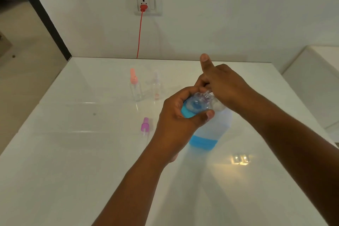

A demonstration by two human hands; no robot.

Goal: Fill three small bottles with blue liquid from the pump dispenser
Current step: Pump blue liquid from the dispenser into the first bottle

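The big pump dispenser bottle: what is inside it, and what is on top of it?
Inside the pump dispenser bottle, a low band of blue liquid fills the bottom. On top, the right hand covers the pump head, and the left hand holds a small bottle there; the nozzle is hidden.

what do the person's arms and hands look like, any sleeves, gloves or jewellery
Both arms are bare from the bottom edge of the picture up to the hands: no sleeves show. The left hand and right hand wear no gloves, and no rings, watch or wristbands can be seen. The fingernails that show are short and unpainted.
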